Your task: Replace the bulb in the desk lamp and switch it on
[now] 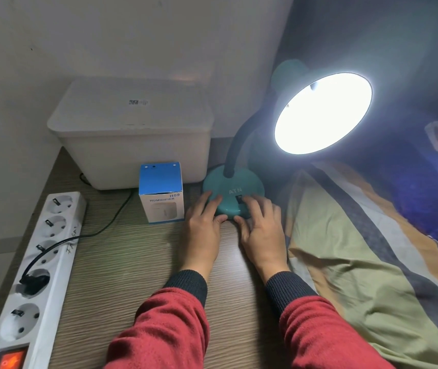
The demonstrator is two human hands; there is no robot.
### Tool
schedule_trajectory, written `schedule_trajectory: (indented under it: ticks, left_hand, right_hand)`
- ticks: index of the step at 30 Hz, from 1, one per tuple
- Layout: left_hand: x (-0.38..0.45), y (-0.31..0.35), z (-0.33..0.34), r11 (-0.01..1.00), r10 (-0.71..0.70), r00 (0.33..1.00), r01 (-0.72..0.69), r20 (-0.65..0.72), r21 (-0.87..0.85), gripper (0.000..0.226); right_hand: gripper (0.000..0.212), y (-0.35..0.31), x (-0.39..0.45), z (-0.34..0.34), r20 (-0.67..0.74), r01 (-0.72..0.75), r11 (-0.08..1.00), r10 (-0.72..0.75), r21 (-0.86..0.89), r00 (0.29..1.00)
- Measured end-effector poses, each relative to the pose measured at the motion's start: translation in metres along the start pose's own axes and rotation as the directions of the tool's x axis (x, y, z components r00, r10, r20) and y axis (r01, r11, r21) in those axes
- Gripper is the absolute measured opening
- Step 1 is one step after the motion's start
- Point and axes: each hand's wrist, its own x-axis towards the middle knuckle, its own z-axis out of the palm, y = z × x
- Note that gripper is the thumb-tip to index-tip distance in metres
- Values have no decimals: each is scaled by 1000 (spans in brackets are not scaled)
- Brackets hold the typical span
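Starting at the left edge, a white power strip [30, 272] lies along the wooden desk [122, 262], its red rocker glowing and one black plug [33, 282] seated in it. Behind stands a lidded white storage bin [132, 134], and in front of that a blue-and-white humidifier box [161, 192].

Next comes the left hand [204, 230], open and flat, fingers spread on the near rim of the teal lamp base [232, 193], steadying rather than gripping. The right hand [261, 230] is likewise open and holds nothing; its fingertips rest at the small black switch [239, 198] on the base.

Further right, the gooseneck carries the lamp shade [323, 113], which blazes white, so the bulb inside cannot be made out against the glare. A striped blanket [359, 249] lies beyond.

By my reading the switching-on step is done; what remains is only to lift both hands away without nudging the base.
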Motion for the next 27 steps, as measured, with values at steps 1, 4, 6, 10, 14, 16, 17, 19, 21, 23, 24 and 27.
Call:
schedule_trajectory:
  ticks: [1,4,6,10,14,16,17,19,21,23,24,27]
  left_hand:
    - [0,0,0,1000,-3,1000,3,2,-2,40]
    - [0,1,-1,1000,-11,1000,11,2,-4,41]
    - [0,2,-2,1000,-14,1000,14,4,3,41]
    - [-2,6,-9,999,-33,998,32,51,12,42]
    - [-4,7,-11,999,-47,996,46,70,9,41]
    - [-4,7,-11,999,-46,997,46,62,10,40]
    - [-4,7,-11,999,-48,997,48,58,12,39]
    - [-4,7,-11,999,-43,997,42,62,17,40]
    - [-5,8,-12,999,-35,997,33,74,21,42]
    - [-5,9,-16,996,-84,993,87,87,-26,48]
    - [-6,10,-18,993,-107,990,111,92,-44,50]
    - [-4,12,-25,988,-135,974,147,183,-55,56]
  right_hand:
    - [43,0,0,-1,8,1,1000,-1,-15,1000]
    - [43,-2,1,-2,35,-5,999,6,-54,999]
    - [44,-3,2,-3,57,-5,997,10,-80,998]
    - [44,-3,2,-5,89,2,994,8,-112,996]
    - [45,-3,3,-4,75,12,991,-2,-135,997]
    - [48,-3,2,-5,75,27,988,-16,-155,997]
    - [49,-4,2,-6,91,28,987,-13,-159,996]
    - [52,-5,2,-7,97,27,987,-12,-156,995]
    - [56,-6,1,-7,106,27,988,-10,-155,994]
    - [58,-8,0,-9,113,30,986,-12,-165,993]
    - [59,-8,-2,-9,117,33,986,-14,-163,993]
    - [60,-12,-4,-11,164,5,990,18,-142,986]
